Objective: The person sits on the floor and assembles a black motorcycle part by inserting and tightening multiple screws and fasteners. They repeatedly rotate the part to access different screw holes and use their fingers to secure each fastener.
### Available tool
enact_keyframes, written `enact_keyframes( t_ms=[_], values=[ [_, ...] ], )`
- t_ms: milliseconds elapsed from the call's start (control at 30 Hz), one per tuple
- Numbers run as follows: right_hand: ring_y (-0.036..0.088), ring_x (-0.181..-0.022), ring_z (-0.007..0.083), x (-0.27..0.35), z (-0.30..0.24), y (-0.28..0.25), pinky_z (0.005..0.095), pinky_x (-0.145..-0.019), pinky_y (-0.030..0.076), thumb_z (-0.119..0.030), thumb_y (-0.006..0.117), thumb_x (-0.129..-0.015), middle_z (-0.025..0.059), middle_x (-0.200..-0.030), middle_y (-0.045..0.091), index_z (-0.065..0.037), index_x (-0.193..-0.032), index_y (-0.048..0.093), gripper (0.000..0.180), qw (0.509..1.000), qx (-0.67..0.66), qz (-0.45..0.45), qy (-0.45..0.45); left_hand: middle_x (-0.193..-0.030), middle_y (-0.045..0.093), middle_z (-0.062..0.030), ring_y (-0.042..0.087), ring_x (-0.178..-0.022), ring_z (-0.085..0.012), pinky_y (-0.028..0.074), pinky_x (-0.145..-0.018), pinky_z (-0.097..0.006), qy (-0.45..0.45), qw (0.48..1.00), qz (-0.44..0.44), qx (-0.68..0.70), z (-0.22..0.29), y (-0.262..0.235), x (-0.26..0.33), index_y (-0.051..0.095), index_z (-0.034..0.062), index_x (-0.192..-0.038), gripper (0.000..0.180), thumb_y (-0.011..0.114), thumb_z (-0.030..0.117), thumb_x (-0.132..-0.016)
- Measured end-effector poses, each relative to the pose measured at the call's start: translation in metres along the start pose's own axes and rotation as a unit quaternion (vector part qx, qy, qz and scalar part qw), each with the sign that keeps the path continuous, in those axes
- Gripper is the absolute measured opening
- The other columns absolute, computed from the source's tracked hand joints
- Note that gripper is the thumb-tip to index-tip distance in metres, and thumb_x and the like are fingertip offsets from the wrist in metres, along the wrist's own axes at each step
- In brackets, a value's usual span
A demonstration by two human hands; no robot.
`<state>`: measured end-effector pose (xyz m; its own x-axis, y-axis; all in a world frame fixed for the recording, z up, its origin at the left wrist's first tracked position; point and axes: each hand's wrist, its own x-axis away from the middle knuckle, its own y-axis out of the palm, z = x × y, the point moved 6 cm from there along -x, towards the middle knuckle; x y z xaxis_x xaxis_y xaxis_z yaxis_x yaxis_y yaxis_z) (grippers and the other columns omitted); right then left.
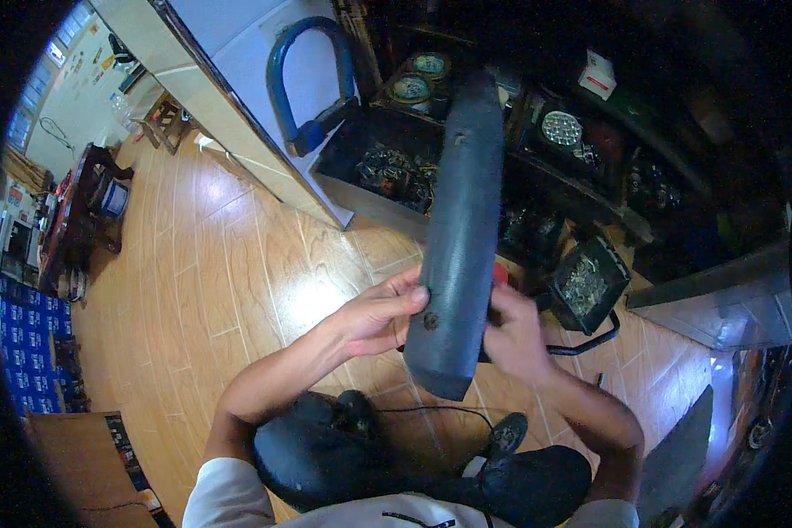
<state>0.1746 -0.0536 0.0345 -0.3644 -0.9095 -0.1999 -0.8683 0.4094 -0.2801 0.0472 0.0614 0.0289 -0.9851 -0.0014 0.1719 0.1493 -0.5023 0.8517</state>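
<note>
Dark bar (460, 238): long, rounded along its face, with one hole near each end; held up above the floor in front of the person's bent knees, its top leaning a little to the right.
Left hand (380, 315): gripping the bar by its left edge, thumb just beside the lower hole, the other fingers running behind.
Right hand (515, 330): at the bar's right edge, blurred, fingers partly hidden behind it; I cannot tell what they close on.
Red piece (500, 274): peeking out just above the right hand, mostly covered.
Black tray (565, 310): to the right of the bar, full of small metal bits, with a bent black tube (590, 345) near it.
Bin (370, 204): beyond the left hand, holding a tangle of small parts.
Blue loop (312, 79): U-shaped, standing against a pale panel.
Shelves: tape rolls (412, 88), a white and red box (598, 77) and a gridded disc (561, 128).
Floor (229, 334): wood-look planks; a thin cable (431, 408) runs near a shoe (508, 433).
Far left: a dark table (86, 189) and a wooden stool (163, 119).
</note>
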Motion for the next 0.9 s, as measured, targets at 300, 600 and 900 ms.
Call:
enact_keyframes(
  t_ms=[300,600,900],
  values=[
    [0.066,-0.100,0.0144,0.038,0.004,-0.021,0.0313,-0.091,0.051,0.002,0.068,-0.085,0.0063,-0.104,0.073,0.000,-0.109,0.069,0.024,0.982,-0.163,0.022,0.090,-0.137,0.060,-0.0073,0.063,-0.121,-0.0190,0.054,-0.101,-0.036,-0.082,0.990,0.081,-0.082,-0.029,0.023,-0.025,0.036,0.0091,-0.152,0.065,0.065,0.033,-0.099],
    [0.063,-0.105,0.0146,0.066,0.002,-0.052,0.0308,-0.093,0.051,-0.002,0.072,-0.085,0.0079,-0.114,0.068,0.004,-0.118,0.063,0.035,0.980,-0.129,0.142,0.046,-0.129,0.059,-0.0137,0.057,-0.118,-0.0185,0.047,-0.099,-0.031,0.037,0.942,0.098,-0.317,-0.052,0.079,-0.033,0.027,0.0002,-0.156,0.095,0.080,0.040,-0.087],
    [0.057,-0.124,0.0249,0.101,0.048,-0.063,0.0428,-0.097,0.050,-0.027,0.071,-0.085,0.0078,-0.127,0.067,-0.009,-0.122,0.069,0.040,0.979,-0.167,0.090,0.073,-0.128,0.047,-0.0234,0.055,-0.118,-0.0350,0.047,-0.099,-0.039,0.272,0.734,0.097,-0.614,-0.046,0.109,-0.027,0.020,0.0016,-0.159,0.114,0.086,0.033,-0.071]
  ],
)
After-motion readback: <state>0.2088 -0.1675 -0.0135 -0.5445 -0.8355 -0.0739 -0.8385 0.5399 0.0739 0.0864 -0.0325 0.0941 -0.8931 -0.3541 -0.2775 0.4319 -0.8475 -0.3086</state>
